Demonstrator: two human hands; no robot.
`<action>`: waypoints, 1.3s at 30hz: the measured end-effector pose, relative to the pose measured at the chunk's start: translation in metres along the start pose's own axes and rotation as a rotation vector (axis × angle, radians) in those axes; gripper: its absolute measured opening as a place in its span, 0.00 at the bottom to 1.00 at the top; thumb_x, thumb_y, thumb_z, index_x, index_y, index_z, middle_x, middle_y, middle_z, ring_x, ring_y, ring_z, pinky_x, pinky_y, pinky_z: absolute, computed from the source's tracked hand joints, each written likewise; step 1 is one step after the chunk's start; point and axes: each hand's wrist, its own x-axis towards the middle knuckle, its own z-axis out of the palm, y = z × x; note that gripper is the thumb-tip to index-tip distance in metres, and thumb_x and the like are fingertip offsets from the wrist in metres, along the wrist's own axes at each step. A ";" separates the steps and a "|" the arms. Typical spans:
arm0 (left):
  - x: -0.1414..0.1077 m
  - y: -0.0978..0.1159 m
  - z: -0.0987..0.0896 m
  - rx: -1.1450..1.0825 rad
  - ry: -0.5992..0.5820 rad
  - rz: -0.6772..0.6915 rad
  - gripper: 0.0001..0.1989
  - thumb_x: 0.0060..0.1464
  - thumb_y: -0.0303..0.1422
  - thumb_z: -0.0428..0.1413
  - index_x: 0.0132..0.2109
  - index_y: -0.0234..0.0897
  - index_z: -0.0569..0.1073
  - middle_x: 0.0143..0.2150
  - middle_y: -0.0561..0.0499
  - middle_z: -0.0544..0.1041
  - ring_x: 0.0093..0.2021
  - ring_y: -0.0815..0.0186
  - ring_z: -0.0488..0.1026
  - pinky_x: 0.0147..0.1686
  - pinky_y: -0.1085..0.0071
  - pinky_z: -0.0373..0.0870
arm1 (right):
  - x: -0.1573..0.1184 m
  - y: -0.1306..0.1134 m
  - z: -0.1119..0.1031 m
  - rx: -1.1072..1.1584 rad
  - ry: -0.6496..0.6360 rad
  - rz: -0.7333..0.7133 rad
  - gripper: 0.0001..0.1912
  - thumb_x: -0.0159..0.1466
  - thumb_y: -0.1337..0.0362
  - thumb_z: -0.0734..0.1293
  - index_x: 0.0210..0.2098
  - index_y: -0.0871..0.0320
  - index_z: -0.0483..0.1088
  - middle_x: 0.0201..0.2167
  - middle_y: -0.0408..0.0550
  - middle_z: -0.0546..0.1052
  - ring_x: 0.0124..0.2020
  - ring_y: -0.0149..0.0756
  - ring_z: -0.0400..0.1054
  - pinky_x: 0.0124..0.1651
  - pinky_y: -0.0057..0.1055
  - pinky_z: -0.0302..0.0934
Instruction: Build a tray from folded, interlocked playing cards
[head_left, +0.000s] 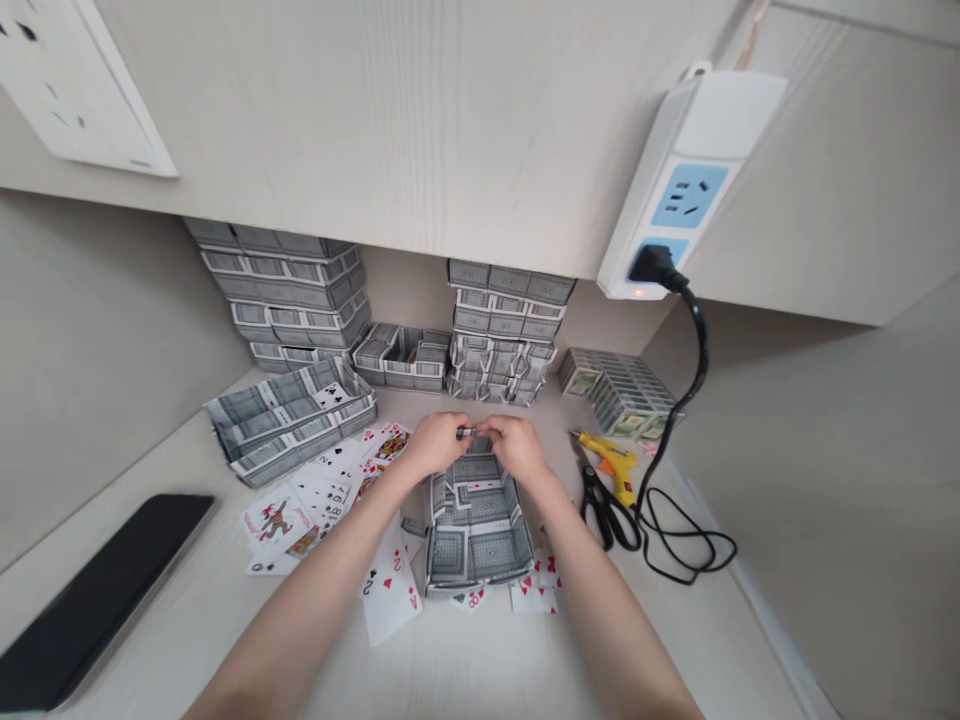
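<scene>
A long open box built from grey-backed playing cards lies in front of me, its far end between my hands. Above that far end, my left hand pinches a small playing card, seen nearly edge-on. My right hand is closed at the card's other side, fingertips meeting it close to the box's far wall. How the card meets the box is hidden by my fingers. Loose playing cards lie face up left of the box, and a few red-suited cards lie by its near right corner.
Another card box stands at left. Stacked card boxes and a second stack rise behind. At right lie a yellow glue gun, black scissors and a loose cord. A power strip hangs on the panel above.
</scene>
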 end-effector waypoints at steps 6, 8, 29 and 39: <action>0.000 -0.004 0.003 0.018 0.027 0.005 0.10 0.49 0.35 0.53 0.39 0.41 0.74 0.37 0.48 0.77 0.38 0.60 0.73 0.38 0.69 0.64 | 0.001 0.007 -0.008 0.224 -0.038 0.007 0.11 0.55 0.72 0.63 0.32 0.53 0.75 0.32 0.43 0.78 0.34 0.34 0.72 0.39 0.29 0.63; 0.000 -0.005 0.002 0.008 0.024 0.005 0.11 0.48 0.35 0.53 0.39 0.41 0.74 0.38 0.49 0.77 0.38 0.60 0.73 0.38 0.69 0.64 | 0.002 0.012 -0.015 0.235 -0.075 0.024 0.12 0.53 0.71 0.65 0.35 0.54 0.75 0.35 0.45 0.78 0.35 0.35 0.71 0.40 0.29 0.62; -0.003 0.006 0.004 0.291 -0.048 -0.033 0.17 0.51 0.44 0.48 0.36 0.39 0.76 0.33 0.42 0.78 0.37 0.55 0.73 0.34 0.66 0.64 | 0.002 0.018 -0.022 0.283 -0.043 0.109 0.10 0.56 0.62 0.63 0.27 0.60 0.74 0.24 0.44 0.76 0.26 0.31 0.66 0.30 0.24 0.56; -0.002 0.006 0.007 0.275 -0.036 -0.035 0.16 0.52 0.42 0.48 0.36 0.38 0.75 0.33 0.42 0.78 0.37 0.55 0.74 0.34 0.66 0.64 | 0.001 0.007 -0.030 0.085 -0.114 0.091 0.08 0.57 0.66 0.63 0.27 0.59 0.74 0.24 0.45 0.76 0.26 0.30 0.66 0.31 0.23 0.54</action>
